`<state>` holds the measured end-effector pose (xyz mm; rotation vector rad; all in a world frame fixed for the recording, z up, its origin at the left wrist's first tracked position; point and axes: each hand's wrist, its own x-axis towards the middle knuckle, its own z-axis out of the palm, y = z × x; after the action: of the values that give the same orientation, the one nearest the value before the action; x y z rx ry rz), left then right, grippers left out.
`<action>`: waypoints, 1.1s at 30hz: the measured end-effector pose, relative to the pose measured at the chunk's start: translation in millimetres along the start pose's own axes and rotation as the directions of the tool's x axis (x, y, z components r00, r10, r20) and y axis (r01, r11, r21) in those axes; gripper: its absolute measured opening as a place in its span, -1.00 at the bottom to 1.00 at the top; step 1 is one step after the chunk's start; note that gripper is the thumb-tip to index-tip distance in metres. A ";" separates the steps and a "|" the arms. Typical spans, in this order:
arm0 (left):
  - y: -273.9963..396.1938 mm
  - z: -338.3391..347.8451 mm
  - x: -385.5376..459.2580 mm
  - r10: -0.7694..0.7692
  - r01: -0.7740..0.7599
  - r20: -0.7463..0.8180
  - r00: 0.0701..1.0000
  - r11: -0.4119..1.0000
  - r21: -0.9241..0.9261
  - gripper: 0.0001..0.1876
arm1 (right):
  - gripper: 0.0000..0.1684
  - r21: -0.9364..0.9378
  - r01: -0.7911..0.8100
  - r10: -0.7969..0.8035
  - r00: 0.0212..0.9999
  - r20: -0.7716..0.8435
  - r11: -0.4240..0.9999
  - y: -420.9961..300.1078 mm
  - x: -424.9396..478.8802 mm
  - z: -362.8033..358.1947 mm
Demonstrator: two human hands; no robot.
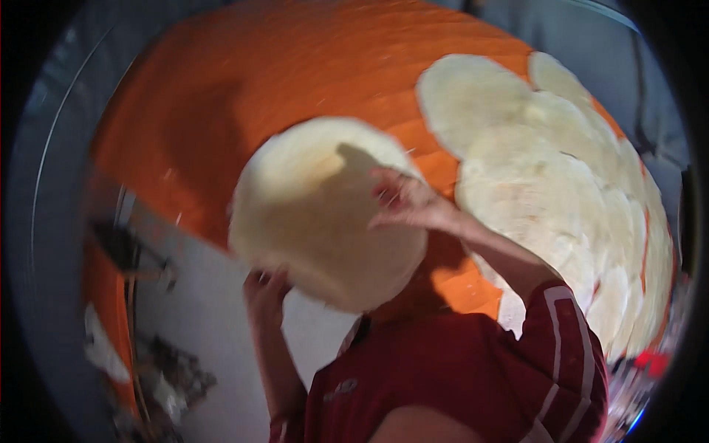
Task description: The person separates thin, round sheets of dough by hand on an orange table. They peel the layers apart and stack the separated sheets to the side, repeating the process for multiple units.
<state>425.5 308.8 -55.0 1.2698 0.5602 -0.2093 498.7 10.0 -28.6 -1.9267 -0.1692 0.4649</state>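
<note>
A large, thin, pale round of flatbread or dough is held up in front of my chest. My left hand grips its lower left edge, with part of the fingers hidden behind it. Over the right part of the round is my right hand, its fingers apart and holding nothing; motion blur hides whether they touch the surface. Behind the round spreads an orange cloth. On the cloth's right side several similar pale rounds lie overlapping one another.
Grey floor shows at the lower left. Beyond it is another orange-covered surface with a pale piece on it. Dark clutter lies on the floor. A blurred red item is at the far lower right.
</note>
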 end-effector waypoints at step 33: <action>-7.9 11.9 -7.2 0.174 -0.176 -0.046 0.984 0.983 -0.049 -0.50 | -0.76 0.171 0.293 -0.312 0.946 0.095 0.941 -11.0 3.2 127.9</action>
<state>419.1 294.1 -55.8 1.2670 0.4834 -0.0208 452.1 125.1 -61.5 -1.6837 -0.4878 0.3750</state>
